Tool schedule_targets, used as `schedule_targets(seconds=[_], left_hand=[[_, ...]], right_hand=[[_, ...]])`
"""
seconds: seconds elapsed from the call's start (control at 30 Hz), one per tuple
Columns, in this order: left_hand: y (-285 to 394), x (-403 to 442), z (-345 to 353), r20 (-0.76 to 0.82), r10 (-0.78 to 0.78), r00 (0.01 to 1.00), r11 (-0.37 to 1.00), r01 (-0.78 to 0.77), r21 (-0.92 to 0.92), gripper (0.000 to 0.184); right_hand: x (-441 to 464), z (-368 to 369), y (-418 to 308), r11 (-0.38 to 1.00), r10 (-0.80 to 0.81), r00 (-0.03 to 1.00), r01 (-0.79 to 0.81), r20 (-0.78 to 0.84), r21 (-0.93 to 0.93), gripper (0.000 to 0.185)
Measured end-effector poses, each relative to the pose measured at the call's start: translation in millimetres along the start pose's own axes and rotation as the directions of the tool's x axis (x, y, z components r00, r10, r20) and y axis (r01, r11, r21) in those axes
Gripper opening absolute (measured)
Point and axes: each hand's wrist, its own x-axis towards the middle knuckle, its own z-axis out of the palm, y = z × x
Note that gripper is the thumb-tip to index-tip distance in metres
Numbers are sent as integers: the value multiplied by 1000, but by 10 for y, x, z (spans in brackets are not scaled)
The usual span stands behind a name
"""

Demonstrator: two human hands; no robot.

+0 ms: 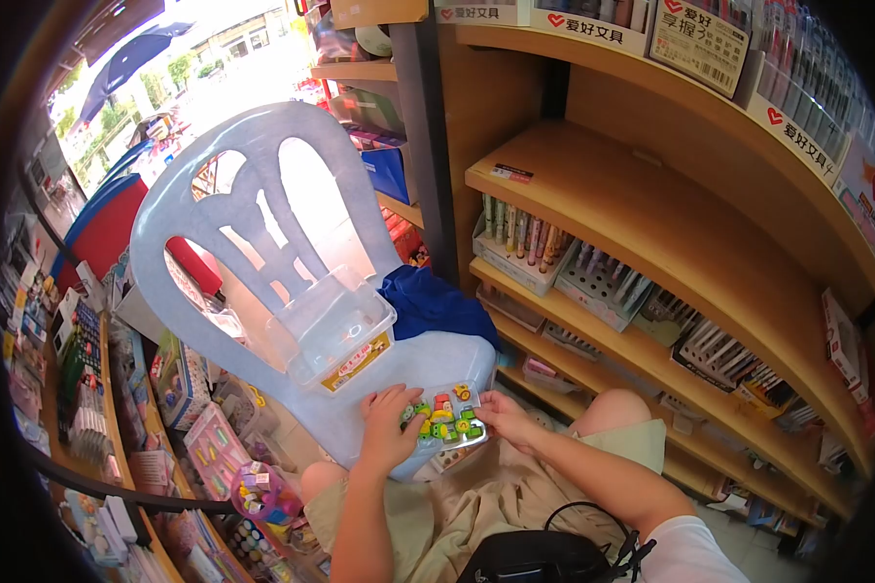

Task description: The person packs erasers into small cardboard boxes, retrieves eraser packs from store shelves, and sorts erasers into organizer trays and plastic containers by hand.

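A clear plastic tray of small colourful pieces, green, yellow and red, lies at the front edge of the chair seat, close to my lap. My right hand pinches the tray's right side between thumb and fingers. Over the left side of the tray, my left hand has its fingers curled at a small green piece, partly covered by the fingers. The exact kind of these pieces is too small to make out. Behind the tray stands a clear plastic box with a yellow and red label.
The pale blue plastic chair faces me, with dark blue cloth on its seat. Wooden shelves of pens rise at the right. Stationery racks line the left, near a pink round container. A black bag rests on my lap.
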Motion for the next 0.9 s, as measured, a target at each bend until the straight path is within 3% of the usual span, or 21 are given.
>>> schedule_targets(seconds=[0.2,0.3,0.4,0.5,0.73,0.9], left_hand=[[-38,-127,-9,-227,-53,972,997,37,-74,28],[-229,-168,27,-261,-179,949,949,97,-300,26],[-373,-190,34,-306,-317,898,896,177,-408,22],[-550,-200,107,-288,-423,859,779,182,-600,18],[-545,-191,253,-222,-409,885,802,232,-551,17],[-605,-207,402,-172,-394,903,808,251,-533,16]], right_hand=[[35,-43,89,998,31,999,-33,34,47,20],[-20,-33,22,997,8,1000,-9,14,75,20],[-123,-44,-118,991,-22,1000,22,-5,129,20],[-199,-123,-209,985,-40,999,40,-6,171,19],[-618,-468,-492,957,-93,995,102,-49,273,21],[-1267,-958,-652,945,-183,971,217,-153,246,23]])
